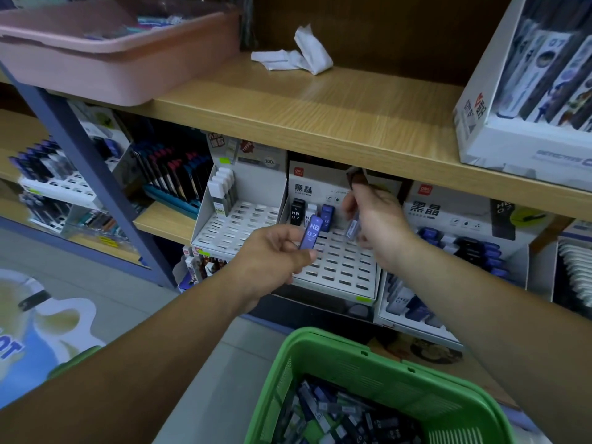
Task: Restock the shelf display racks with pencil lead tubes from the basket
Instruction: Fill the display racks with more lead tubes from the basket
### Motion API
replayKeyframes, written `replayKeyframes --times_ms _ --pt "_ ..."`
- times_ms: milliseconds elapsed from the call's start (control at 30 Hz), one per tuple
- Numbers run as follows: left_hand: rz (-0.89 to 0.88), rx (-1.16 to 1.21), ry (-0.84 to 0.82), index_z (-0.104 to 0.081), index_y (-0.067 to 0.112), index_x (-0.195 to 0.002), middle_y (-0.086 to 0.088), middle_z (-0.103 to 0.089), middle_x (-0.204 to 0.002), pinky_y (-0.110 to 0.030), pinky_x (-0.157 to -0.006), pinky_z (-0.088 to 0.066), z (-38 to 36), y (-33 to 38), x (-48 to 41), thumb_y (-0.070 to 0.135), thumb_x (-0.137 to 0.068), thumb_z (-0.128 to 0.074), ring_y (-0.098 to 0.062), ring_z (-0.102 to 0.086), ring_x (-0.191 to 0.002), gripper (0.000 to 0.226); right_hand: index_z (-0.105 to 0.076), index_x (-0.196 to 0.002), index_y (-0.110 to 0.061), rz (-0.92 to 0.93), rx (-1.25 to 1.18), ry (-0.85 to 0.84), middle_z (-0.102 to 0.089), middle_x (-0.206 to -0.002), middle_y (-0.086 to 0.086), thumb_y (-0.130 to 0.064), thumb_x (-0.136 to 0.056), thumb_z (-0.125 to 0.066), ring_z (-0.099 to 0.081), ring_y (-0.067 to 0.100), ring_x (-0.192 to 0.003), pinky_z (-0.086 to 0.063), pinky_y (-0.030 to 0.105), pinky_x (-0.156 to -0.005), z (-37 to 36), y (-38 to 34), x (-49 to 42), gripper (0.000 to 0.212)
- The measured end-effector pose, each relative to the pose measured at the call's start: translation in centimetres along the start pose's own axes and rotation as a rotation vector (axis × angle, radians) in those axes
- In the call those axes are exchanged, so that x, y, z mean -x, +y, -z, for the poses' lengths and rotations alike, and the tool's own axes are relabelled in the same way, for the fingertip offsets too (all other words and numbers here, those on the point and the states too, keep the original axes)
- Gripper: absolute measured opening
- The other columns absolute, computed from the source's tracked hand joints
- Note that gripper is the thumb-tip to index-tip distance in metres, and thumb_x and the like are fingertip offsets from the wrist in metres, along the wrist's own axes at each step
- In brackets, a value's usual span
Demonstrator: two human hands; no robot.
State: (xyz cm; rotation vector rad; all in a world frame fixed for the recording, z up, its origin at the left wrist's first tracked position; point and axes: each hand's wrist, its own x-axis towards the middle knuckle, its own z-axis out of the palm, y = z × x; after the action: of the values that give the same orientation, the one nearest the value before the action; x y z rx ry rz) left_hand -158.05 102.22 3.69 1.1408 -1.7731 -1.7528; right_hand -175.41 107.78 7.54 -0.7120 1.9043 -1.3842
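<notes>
My left hand (275,254) pinches a purple lead tube (311,232) marked HB 0.7, upright in front of the middle white slotted rack (339,267). My right hand (374,219) holds a pale lilac lead tube (352,229) over the rack's upper right slots. Three tubes, black (297,213), white (310,210) and purple (327,216), stand in the rack's back row. A green basket (368,363) at the bottom holds several loose lead tubes (339,415).
A second slotted rack (237,225) stands left with a few white tubes. A fuller rack (474,248) sits right. The wooden shelf (336,113) above carries a pink tray (112,59), crumpled paper (298,56) and a white display box (525,91).
</notes>
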Motion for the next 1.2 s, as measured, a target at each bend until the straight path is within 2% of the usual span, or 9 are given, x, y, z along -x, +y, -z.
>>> replayKeyframes --times_ms 100,200,333,500,633,733,900,1000,1200 --pt "0.016 0.003 0.039 -0.073 0.016 -0.096 -0.002 -0.070 -0.078 -0.028 -0.055 -0.047 0.1 0.2 -0.3 0.016 -0.094 -0.074 -0.012 -0.066 -0.070 0.003 -0.056 -0.089 -0.017 -0.086 -0.044 -0.108 -0.067 -0.067 0.009 -0.058 -0.104 -0.044 -0.027 0.015 -0.039 -0.017 0.025 -0.047 0.2 0.1 -0.2 0.045" --pt "0.028 -0.006 0.079 -0.070 0.015 -0.082 -0.001 -0.071 -0.076 -0.027 -0.055 -0.047 0.1 0.4 -0.8 0.025 -0.097 -0.071 -0.014 -0.070 -0.074 0.018 -0.055 -0.104 -0.014 -0.166 -0.015 -0.288 -0.063 -0.072 0.011 -0.055 -0.104 -0.048 -0.034 0.015 -0.044 -0.026 0.028 -0.047 0.8 0.0 -0.6 0.041" --pt "-0.060 -0.037 0.127 -0.074 0.018 -0.089 0.002 -0.070 -0.074 -0.024 -0.060 -0.048 0.3 0.7 -1.4 0.023 -0.095 -0.075 -0.008 -0.058 -0.064 0.008 -0.053 -0.128 -0.006 -0.222 0.006 -0.525 -0.063 -0.093 0.014 -0.003 -0.101 -0.054 -0.052 0.014 -0.062 -0.046 0.028 -0.057 1.8 -0.4 -0.7 0.027" --pt "-0.127 -0.027 0.153 -0.055 0.021 -0.130 -0.008 -0.070 -0.080 -0.031 -0.059 -0.058 0.2 2.0 -1.9 0.004 -0.092 -0.075 -0.019 -0.070 -0.070 0.046 -0.058 -0.136 -0.023 0.022 0.458 -0.457 -0.079 -0.095 0.000 -0.019 -0.102 -0.064 -0.063 0.009 -0.073 -0.044 0.020 -0.056 2.8 -0.4 -0.3 0.035" --pt "-0.208 -0.075 0.223 -0.065 0.011 -0.117 -0.006 -0.066 -0.081 -0.022 -0.054 -0.057 -0.3 2.6 -3.1 0.002 -0.096 -0.069 -0.011 -0.067 -0.061 0.023 -0.053 -0.144 -0.018 0.058 0.490 -0.390 -0.075 -0.093 0.001 -0.017 -0.102 -0.063 -0.073 0.013 -0.069 -0.052 0.027 -0.053 3.0 -0.6 -0.2 0.043" --pt "-0.278 -0.119 0.245 -0.070 0.008 -0.104 -0.001 -0.068 -0.080 -0.011 -0.057 -0.051 -0.6 2.8 -4.2 -0.001 -0.094 -0.069 0.004 -0.062 -0.058 0.013 -0.062 -0.120 -0.019 0.091 0.580 -0.322 -0.076 -0.093 0.002 -0.020 -0.097 -0.072 -0.071 0.018 -0.059 -0.055 0.030 -0.052 3.6 -1.3 0.0 0.025" --pt "-0.299 -0.287 0.186 -0.072 0.010 -0.099 -0.014 -0.074 -0.093 -0.012 -0.062 -0.049 -1.1 2.0 -5.8 0.001 -0.092 -0.071 -0.011 -0.063 -0.072 0.011 -0.064 -0.102 -0.026 0.056 0.629 -0.229 -0.078 -0.083 0.004 -0.027 -0.096 -0.072 -0.077 0.023 -0.074 -0.062 0.032 -0.068 4.7 -1.9 0.4 0.010" --pt "-0.361 -0.414 0.174 -0.068 0.024 -0.098 0.000 -0.074 -0.094 -0.015 -0.071 -0.052 -1.2 1.4 -6.4 0.005 -0.091 -0.072 -0.015 -0.069 -0.083 0.021 -0.064 -0.101 -0.026 0.022 0.505 -0.197 -0.077 -0.077 0.007 -0.027 -0.098 -0.068 -0.075 0.022 -0.068 -0.062 0.034 -0.071 5.1 -1.6 0.6 0.004" --pt "-0.437 -0.533 0.127 -0.067 0.030 -0.087 0.006 -0.073 -0.085 -0.021 -0.072 -0.054 -1.3 1.6 -6.7 0.005 -0.088 -0.076 -0.011 -0.069 -0.079 0.026 -0.068 -0.097 -0.029 0.053 0.283 -0.153 -0.060 -0.078 -0.004 -0.018 -0.094 -0.073 -0.054 0.009 -0.056 -0.039 0.016 -0.043 4.6 -0.6 0.3 0.012"
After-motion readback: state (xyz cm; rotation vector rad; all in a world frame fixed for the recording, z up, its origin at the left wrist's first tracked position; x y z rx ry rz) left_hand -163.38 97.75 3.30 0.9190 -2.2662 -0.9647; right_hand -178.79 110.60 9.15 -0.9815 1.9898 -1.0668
